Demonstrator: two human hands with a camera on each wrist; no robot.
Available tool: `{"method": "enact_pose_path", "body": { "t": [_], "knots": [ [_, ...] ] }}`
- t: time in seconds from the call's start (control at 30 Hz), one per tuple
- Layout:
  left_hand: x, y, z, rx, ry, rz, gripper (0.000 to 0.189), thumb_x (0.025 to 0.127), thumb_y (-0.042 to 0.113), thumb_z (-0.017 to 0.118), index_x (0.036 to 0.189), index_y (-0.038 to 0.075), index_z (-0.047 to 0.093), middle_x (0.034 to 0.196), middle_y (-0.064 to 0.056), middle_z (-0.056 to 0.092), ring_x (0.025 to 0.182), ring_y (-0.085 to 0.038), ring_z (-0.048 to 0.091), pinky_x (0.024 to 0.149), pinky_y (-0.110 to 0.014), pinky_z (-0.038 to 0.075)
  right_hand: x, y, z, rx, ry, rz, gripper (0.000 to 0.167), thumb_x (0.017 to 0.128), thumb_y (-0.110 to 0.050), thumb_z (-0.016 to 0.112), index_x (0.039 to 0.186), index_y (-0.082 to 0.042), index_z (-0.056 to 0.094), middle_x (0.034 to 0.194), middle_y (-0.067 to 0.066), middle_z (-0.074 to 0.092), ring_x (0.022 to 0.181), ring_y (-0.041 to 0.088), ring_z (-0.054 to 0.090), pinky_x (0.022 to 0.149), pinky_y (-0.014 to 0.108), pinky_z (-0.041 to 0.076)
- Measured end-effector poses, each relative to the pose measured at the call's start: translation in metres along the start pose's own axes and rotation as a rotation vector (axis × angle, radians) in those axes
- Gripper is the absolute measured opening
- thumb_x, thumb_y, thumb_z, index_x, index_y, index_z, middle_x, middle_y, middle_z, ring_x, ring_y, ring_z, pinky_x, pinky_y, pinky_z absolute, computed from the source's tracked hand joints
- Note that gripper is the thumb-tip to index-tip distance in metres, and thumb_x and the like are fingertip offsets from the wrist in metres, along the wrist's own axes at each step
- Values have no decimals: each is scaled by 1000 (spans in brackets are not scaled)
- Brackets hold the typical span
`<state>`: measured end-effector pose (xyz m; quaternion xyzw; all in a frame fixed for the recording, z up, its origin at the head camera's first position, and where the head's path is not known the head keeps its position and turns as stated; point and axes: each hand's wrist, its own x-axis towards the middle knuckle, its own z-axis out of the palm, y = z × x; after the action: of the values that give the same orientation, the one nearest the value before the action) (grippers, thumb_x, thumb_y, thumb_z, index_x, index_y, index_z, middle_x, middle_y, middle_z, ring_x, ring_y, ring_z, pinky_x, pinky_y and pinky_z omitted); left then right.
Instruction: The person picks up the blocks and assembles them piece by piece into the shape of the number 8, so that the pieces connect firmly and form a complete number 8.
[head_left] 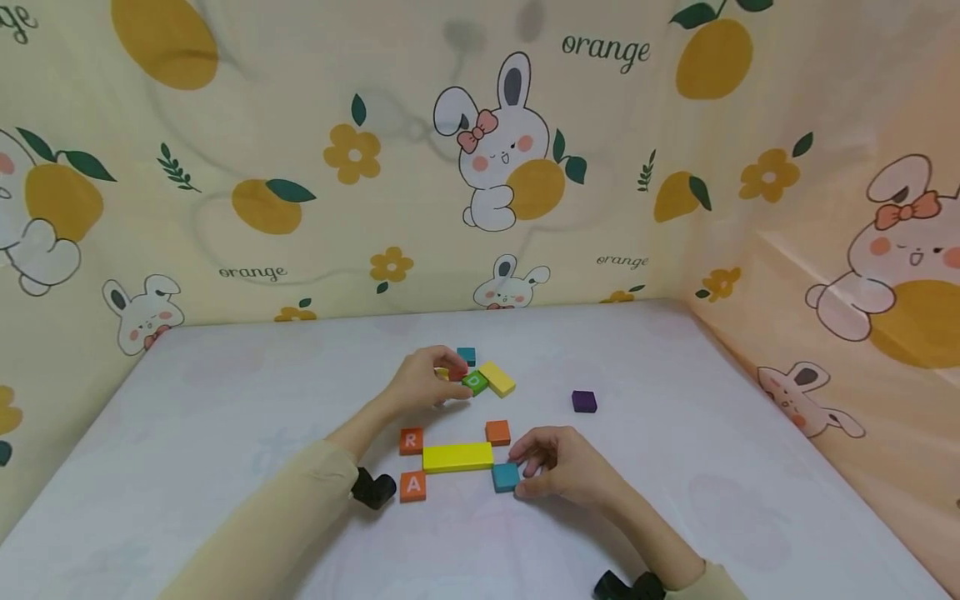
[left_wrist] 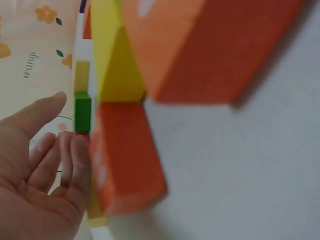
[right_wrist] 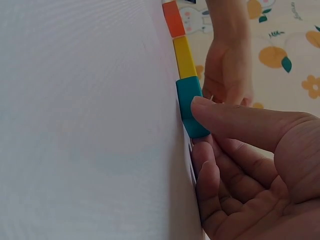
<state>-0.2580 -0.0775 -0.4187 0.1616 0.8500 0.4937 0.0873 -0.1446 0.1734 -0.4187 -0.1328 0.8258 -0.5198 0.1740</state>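
Note:
At the front, a teal block (head_left: 506,477) lies flat against the lower right corner of a long yellow block (head_left: 457,457). My right hand (head_left: 566,467) pinches the teal block at its right side, thumb tip on it in the right wrist view. My left hand (head_left: 423,382) reaches over the back group, thumb and fingers apart around a partly covered red block (head_left: 457,375). Right by its fingertips lies a green block (head_left: 474,383) marked D, touching a pale yellow block (head_left: 497,379). Another yellow piece is mostly hidden under the left fingers.
Orange blocks marked R (head_left: 411,442) and A (head_left: 412,487) flank the yellow block's left end; a plain orange block (head_left: 498,432) sits at its upper right. Farther back is a blue block (head_left: 467,357). A purple block (head_left: 584,402) lies alone to the right. Patterned cloth walls (head_left: 420,283) border the table.

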Motion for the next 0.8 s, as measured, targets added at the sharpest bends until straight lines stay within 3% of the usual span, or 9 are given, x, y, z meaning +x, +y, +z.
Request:
{"method": "enact_pose_path", "body": {
  "t": [0.27,0.53,0.8],
  "knots": [
    [7,1,9,42,9,30,30,79,17,85,104,12,68,106,-2,65,90,-22,58,66,-31,53,0,0,0,-2,-3,-1,35,73,-5,86,104,-6,70,91,7,66,80,24,59,66,24,48],
    [9,4,15,71,-10,47,34,77,16,87,104,12,66,105,0,65,100,-21,58,90,-35,49,0,2,0,-18,-3,-1,34,73,-6,87,103,-7,70,90,7,67,80,24,59,66,24,48],
    [12,5,16,84,-53,28,37,77,15,86,107,14,64,105,1,64,100,-20,57,86,-32,51,1,2,0,5,-5,0,36,73,-3,86,106,-5,70,91,8,66,80,24,59,65,24,46]
  ]
}}
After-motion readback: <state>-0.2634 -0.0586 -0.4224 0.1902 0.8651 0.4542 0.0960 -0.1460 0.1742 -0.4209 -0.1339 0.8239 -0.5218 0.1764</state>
